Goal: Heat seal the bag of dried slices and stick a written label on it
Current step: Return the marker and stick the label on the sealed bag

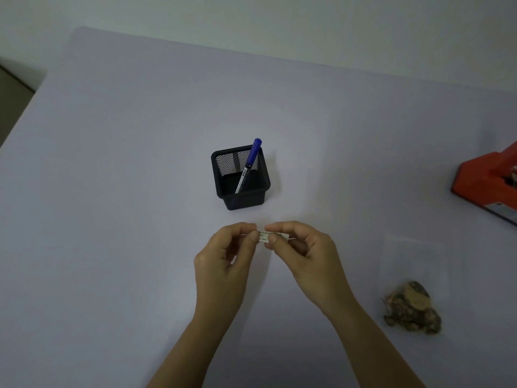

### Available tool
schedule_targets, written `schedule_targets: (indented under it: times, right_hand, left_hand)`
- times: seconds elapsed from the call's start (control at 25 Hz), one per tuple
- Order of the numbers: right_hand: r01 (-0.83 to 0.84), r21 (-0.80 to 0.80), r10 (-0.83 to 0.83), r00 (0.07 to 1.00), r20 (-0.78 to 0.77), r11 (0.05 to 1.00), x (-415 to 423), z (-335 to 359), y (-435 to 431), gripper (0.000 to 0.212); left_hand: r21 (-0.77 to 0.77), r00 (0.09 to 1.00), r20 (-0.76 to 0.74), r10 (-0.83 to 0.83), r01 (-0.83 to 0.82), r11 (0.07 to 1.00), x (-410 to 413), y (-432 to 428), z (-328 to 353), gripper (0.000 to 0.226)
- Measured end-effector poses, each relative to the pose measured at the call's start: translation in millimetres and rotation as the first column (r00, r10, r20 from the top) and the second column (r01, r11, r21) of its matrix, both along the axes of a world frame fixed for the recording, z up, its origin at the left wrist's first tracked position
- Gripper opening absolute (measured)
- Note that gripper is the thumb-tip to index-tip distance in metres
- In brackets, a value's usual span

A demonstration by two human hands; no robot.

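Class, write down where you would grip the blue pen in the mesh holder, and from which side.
Pinch the blue pen by its capped upper end, coming from above. Only that end stands clear of the rim of the mesh holder; the barrel lies inside, leaning toward the far right corner, so lift along that lean.

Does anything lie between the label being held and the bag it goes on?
Nothing visible does. The left hand and right hand pinch the label; only bare table lies between it and the bag. The pen holder stands farther back, the sealer far right.
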State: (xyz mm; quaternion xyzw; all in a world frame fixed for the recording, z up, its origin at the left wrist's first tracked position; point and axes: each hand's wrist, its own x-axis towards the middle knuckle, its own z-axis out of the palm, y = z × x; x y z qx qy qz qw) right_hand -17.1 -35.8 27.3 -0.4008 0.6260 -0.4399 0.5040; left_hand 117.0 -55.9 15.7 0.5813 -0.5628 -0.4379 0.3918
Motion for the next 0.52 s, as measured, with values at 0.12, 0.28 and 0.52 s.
schedule_targets:
  times: [0.12, 0.28, 0.52]
  right_hand:
    - [-0.034, -0.039, 0.031, 0.996, -0.082, 0.999, -2.5, -0.6, -0.3, 0.013]
    - [-0.048, -0.037, 0.047, 0.998, -0.041, 0.998, 0.3, 0.1, -1.4, 0.014]
    - [-0.138, -0.003, 0.138, 0.985, 0.106, 0.99, -1.2, -2.0, -4.5, 0.027]
  left_hand:
    - [-0.035, 0.997, 0.067, -0.041, 0.043, 0.998, -0.4, -1.7, -3.2, 0.008]
    - [-0.245, 0.979, 0.206, -0.006, 0.057, 0.968, -0.3, -1.8, -7.1, 0.005]
    - [-0.246, 0.983, 0.178, 0.038, 0.007, 0.969, -2.4, -4.0, -7.6, 0.006]
